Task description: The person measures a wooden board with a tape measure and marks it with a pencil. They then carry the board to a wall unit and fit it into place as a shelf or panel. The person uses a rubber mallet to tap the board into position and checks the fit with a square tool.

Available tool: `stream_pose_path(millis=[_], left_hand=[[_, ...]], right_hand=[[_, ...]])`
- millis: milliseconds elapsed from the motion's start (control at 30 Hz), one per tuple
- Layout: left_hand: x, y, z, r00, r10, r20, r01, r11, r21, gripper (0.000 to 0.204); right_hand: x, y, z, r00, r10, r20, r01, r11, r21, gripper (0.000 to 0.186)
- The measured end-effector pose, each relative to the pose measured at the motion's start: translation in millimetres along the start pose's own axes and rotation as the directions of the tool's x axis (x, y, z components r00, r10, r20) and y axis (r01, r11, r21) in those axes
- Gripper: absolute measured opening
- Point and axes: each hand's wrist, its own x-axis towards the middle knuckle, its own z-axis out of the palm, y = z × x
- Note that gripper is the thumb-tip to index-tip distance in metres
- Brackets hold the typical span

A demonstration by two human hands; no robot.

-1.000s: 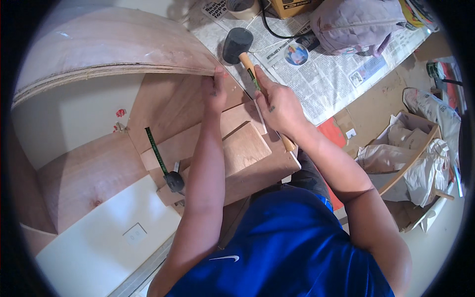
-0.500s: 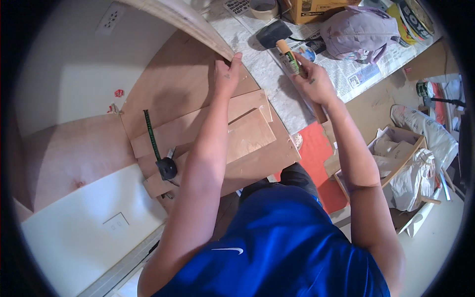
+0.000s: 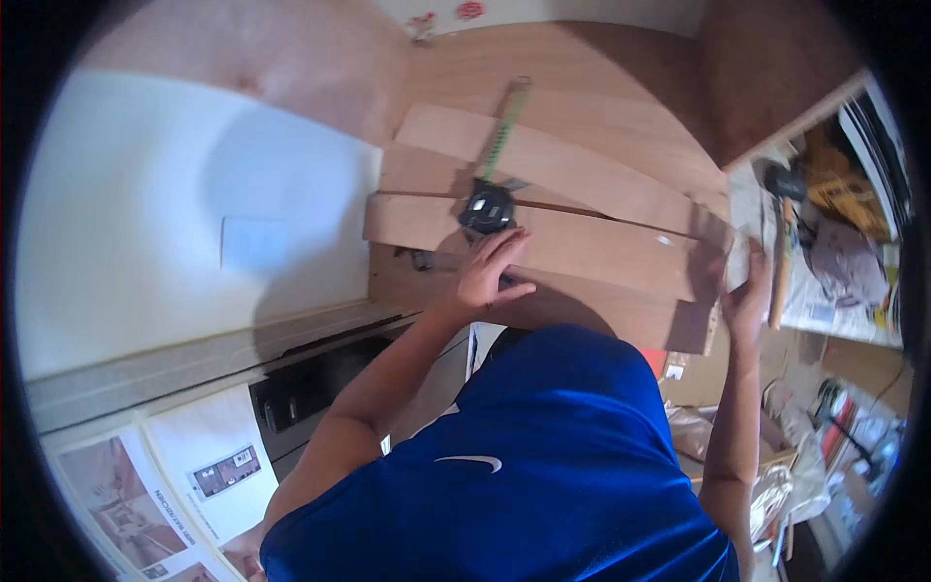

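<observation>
My left hand (image 3: 493, 274) is stretched out over the lower wooden plank (image 3: 592, 247), its fingertips right beside a black tape measure (image 3: 488, 208). Its thumb stands apart from the fingers. The tape's green blade (image 3: 502, 136) runs out away from me across an upper wooden strip (image 3: 553, 160). At the right end of the planks, my right hand (image 3: 745, 299) has thumb and fingers apart; whether it touches the wood I cannot tell. Just right of that hand lies a mallet with a black head (image 3: 782, 181) and a wooden handle (image 3: 780, 267).
Cabinet panels rise at the back right (image 3: 766, 78). A white panel (image 3: 291, 213) stands on the left. Newspaper with a light purple bag (image 3: 844, 267) on it lies to the right. A box of wrappings (image 3: 703, 436) sits low on the right, printed sheets (image 3: 126, 504) at lower left.
The view has turned left. My right hand has let go of the mallet and come to the planks' right end. My left hand has left the upright board's edge and reached the tape measure.
</observation>
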Motion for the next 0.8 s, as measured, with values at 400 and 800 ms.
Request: stream_pose_path(millis=[400, 800], left_hand=[[36.8, -62.1, -26.2, 0.976, -0.085, -0.199, 0.108, 0.988, 0.107, 0.090], [118.4, -120.6, -148.4, 0.963, -0.266, 0.039, 0.267, 0.932, -0.246, 0.056]], right_hand=[[36.3, -136.1, 48.4, 0.781, -0.223, 0.583, 0.268, 0.963, 0.009, 0.112], [22.3, -157.0, -3.3, 0.911, -0.122, 0.394, 0.144, 0.989, -0.027, 0.027]])
